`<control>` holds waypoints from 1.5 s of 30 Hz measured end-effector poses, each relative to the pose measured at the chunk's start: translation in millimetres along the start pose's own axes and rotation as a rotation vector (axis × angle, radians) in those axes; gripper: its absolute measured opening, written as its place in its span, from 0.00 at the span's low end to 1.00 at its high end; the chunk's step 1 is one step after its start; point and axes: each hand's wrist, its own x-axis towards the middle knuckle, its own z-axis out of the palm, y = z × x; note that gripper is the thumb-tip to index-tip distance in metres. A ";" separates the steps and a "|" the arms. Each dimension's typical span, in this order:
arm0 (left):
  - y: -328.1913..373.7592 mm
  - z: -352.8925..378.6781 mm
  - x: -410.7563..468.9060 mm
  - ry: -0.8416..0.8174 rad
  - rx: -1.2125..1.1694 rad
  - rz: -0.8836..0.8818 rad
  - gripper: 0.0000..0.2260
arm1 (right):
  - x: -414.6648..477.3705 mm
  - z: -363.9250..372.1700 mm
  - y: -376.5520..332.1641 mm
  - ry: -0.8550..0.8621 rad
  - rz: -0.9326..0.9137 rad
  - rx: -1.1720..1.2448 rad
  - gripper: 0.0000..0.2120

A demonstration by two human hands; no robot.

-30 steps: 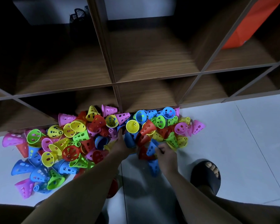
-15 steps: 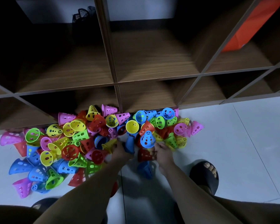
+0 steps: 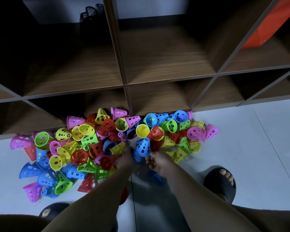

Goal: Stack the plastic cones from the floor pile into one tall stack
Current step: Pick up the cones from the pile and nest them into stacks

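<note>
Fingers (image 3: 150,154) gripping perforated blue plastic cone stack (image 3: 143,146), glossy tapered pile (image 3: 77,148)

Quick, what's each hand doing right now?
Left hand: grips a blue cone, hold mostly hidden.
Right hand: curled round the blue cone stack.

Looks like a home room, storage or play corner. Wooden cube shelf unit (image 3: 124,84) with open back, pale wall (image 3: 149,5) seen through it. White tiled floor (image 3: 241,139) in front of the shelf. Pile of bright perforated plastic cones (image 3: 90,144) against the shelf foot. Orange bag-like item (image 3: 266,25) in the shelf's upper right cubby, black mesh item (image 3: 90,12) upper left. Black slide sandals (image 3: 219,183) worn, in front of the shelf.
</note>
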 end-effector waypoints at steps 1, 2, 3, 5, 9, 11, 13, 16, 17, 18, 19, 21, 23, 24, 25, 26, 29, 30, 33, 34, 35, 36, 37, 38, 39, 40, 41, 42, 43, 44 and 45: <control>-1.1 0.2 0.7 0.003 -0.015 0.009 0.40 | 0.6 1.6 1.3 0.005 0.013 -0.008 0.11; -2.9 1.4 2.8 -0.002 -0.038 0.015 0.39 | 3.4 3.2 3.0 0.015 0.014 -0.021 0.11; -2.9 1.0 3.0 -0.014 -0.077 0.024 0.39 | 5.2 4.7 4.4 0.022 0.001 -0.036 0.11; -4.7 2.9 6.2 -0.069 -0.161 0.061 0.38 | 8.7 6.9 6.7 0.044 -0.051 -0.057 0.11; -2.1 -1.3 10.4 -0.137 -0.168 0.186 0.38 | 15.1 8.8 10.8 0.070 -0.104 -0.085 0.10; -2.7 -3.9 10.8 -0.137 -0.115 0.226 0.39 | 15.9 8.9 13.6 0.065 -0.109 -0.128 0.10; -2.9 -5.0 8.1 -0.133 -0.086 0.245 0.38 | 12.4 9.7 15.7 0.074 -0.133 -0.182 0.11; -5.0 -5.4 5.7 -0.137 -0.074 0.208 0.35 | 10.9 13.6 20.6 0.131 -0.206 -0.279 0.11; -6.2 -7.5 5.5 -0.139 -0.068 0.196 0.33 | 10.3 15.9 22.4 0.147 -0.222 -0.317 0.11; -10.3 -8.5 8.3 -0.135 -0.059 0.193 0.31 | 11.5 18.1 24.9 0.164 -0.239 -0.366 0.11; -12.1 -11.9 8.0 -0.127 -0.053 0.195 0.29 | 12.0 20.0 26.6 0.190 -0.256 -0.435 0.12; -13.2 -21.5 7.9 -0.096 -0.078 0.174 0.24 | 13.5 21.2 28.5 0.237 -0.280 -0.564 0.14; -12.3 -35.9 7.7 -0.030 -0.148 0.106 0.17 | 12.7 20.3 29.5 0.251 -0.298 -0.619 0.14; -12.7 -43.4 9.0 0.024 -0.171 0.077 0.14 | 11.6 19.0 29.8 0.246 -0.314 -0.649 0.11; -13.8 -50.5 10.9 0.080 -0.182 0.065 0.13 | 8.8 17.0 29.0 0.242 -0.330 -0.667 0.09; -15.2 -56.7 12.4 0.127 -0.219 0.056 0.13 | 8.6 14.1 29.9 0.240 -0.338 -0.674 0.09; -20.4 -73.0 13.7 0.205 -0.383 -0.044 0.08 | 7.4 4.8 31.7 0.239 -0.325 -0.600 0.09; -21.8 -77.9 13.7 0.245 -0.423 -0.088 0.07 | 7.9 1.7 32.7 0.250 -0.335 -0.573 0.11; -28.5 -89.3 15.8 0.325 -0.469 -0.201 0.12 | 4.0 -6.0 34.8 0.269 -0.372 -0.539 0.12; -28.5 -91.4 15.3 0.315 -0.502 -0.231 0.14 | -1.4 -6.8 34.2 0.259 -0.383 -0.521 0.12; -28.8 -91.9 15.5 0.296 -0.541 -0.266 0.15 | -6.6 -6.8 32.7 0.250 -0.391 -0.507 0.11; -27.9 -92.7 14.8 0.274 -0.597 -0.307 0.16 | -10.5 -7.0 32.1 0.242 -0.401 -0.493 0.10; -26.8 -93.5 15.1 0.255 -0.650 -0.343 0.17 | -13.9 -7.0 31.2 0.236 -0.406 -0.482 0.10; -25.1 -94.7 15.1 0.237 -0.712 -0.382 0.17 | -16.3 -7.2 31.2 0.224 -0.412 -0.468 0.10; -23.8 -95.3 15.8 0.223 -0.760 -0.419 0.16 | -17.7 -8.0 31.7 0.208 -0.412 -0.466 0.10; -22.3 -96.1 16.2 0.210 -0.811 -0.455 0.13 | -18.3 -9.6 33.0 0.193 -0.412 -0.471 0.10; -22.2 -95.5 17.8 0.202 -0.854 -0.486 0.11 | -18.6 -12.0 34.6 0.183 -0.415 -0.485 0.10; -21.1 -95.2 17.7 0.201 -0.896 -0.509 0.09 | -17.7 -14.7 36.5 0.187 -0.431 -0.513 0.11; -20.6 -93.8 17.5 0.197 -0.929 -0.527 0.08 | -17.9 -17.4 37.3 0.211 -0.461 -0.568 0.11; -20.2 -93.5 16.3 0.187 -0.958 -0.539 0.06 | -17.6 -21.1 38.8 0.246 -0.504 -0.643 0.10; -19.7 -93.3 14.6 0.184 -0.984 -0.549 0.05 | -19.3 -24.7 40.2 0.279 -0.541 -0.736 0.08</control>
